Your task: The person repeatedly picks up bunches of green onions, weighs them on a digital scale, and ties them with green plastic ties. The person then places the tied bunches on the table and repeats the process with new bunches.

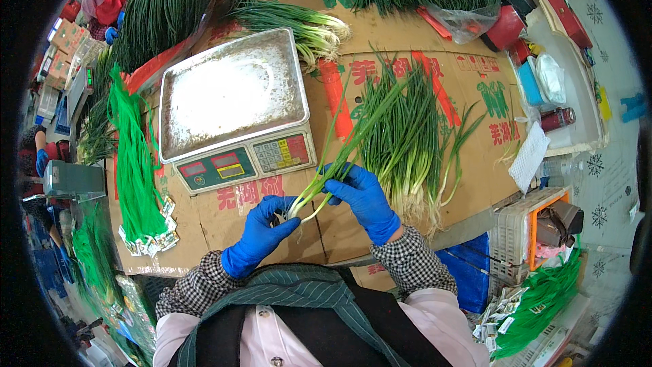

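Note:
A few green onions lie between my two blue-gloved hands, just in front of my body. My left hand pinches their white root ends between thumb and fingers. Higher on the stalks, my right hand grips the green part, the leaves pointing away toward the upper right. A loose pile of green onions rests on the cardboard beyond my right hand, roots toward me. Past my left hand stands a digital weighing scale with a worn metal pan and nothing on it.
Green mesh bags with tags lie left of the scale. Bundled green onions and another bunch sit behind it. Flat cardboard covers the table. A plastic crate stands at the right. Other people in blue gloves are at the left.

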A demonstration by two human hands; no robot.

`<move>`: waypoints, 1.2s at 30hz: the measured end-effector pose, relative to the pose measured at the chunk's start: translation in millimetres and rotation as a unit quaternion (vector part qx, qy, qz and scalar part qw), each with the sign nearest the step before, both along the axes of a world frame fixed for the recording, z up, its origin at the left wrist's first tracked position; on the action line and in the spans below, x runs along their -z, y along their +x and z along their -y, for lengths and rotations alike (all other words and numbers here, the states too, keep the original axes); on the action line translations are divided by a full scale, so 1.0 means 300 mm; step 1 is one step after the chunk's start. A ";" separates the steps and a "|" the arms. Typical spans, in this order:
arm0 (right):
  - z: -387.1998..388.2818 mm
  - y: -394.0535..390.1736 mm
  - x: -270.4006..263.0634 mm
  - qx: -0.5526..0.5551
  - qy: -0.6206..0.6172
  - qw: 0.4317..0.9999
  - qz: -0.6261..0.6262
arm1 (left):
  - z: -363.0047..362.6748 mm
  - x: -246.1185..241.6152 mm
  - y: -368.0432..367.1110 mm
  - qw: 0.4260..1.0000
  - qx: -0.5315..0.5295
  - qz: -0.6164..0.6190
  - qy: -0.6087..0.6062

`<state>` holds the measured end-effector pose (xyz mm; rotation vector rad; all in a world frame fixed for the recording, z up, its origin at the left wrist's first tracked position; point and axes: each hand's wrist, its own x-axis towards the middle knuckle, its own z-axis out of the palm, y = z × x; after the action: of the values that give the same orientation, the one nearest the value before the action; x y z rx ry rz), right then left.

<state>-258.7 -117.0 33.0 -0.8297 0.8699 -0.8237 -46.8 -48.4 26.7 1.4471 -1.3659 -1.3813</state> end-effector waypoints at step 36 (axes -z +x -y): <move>0.142 0.106 -0.096 -0.116 -0.056 0.992 -0.006 | -0.051 -0.076 0.108 0.979 -0.027 0.161 -0.118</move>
<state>-226.8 -159.8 61.7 -1.0141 0.7269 -0.6679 -14.3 -33.0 49.6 1.5784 -1.6188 -0.9398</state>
